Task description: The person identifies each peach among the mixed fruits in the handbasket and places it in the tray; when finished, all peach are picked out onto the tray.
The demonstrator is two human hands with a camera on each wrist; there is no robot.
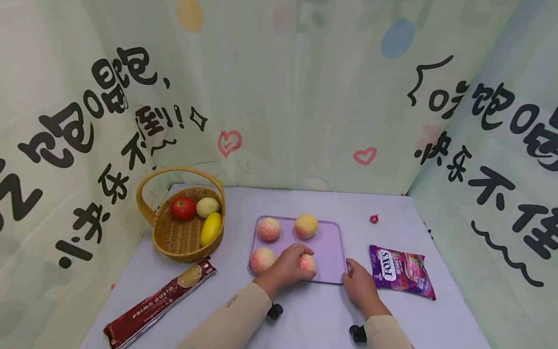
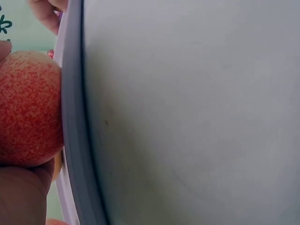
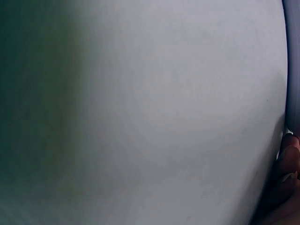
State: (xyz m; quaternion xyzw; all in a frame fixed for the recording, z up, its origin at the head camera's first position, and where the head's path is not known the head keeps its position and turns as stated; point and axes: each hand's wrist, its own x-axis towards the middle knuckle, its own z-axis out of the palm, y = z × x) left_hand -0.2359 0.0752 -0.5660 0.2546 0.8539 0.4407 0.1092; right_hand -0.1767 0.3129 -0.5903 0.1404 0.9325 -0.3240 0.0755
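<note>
My left hand (image 1: 284,265) holds a pink-speckled peach (image 1: 307,262) at the front middle of a lilac tray (image 1: 329,252). In the left wrist view, that peach (image 2: 29,110) sits between thumb and fingers, right by the tray's rim (image 2: 74,108). Three more peaches lie on the tray: a speckled one (image 1: 269,229) at the back left, a yellower one (image 1: 306,226) at the back, and another (image 1: 263,261) at the front left, partly behind my left hand. My right hand (image 1: 361,287) grips the tray's front right corner; its fingertips (image 3: 289,157) show low in the right wrist view.
A wicker basket (image 1: 183,247) at the back left contains a tomato (image 1: 183,208), a pale yellow-green fruit (image 1: 208,207) and a yellow fruit (image 1: 211,229). Before it lies a spaghetti packet (image 1: 159,305). Right of the tray are a purple FOX'S candy bag (image 1: 402,271) and a small red lollipop (image 1: 374,218).
</note>
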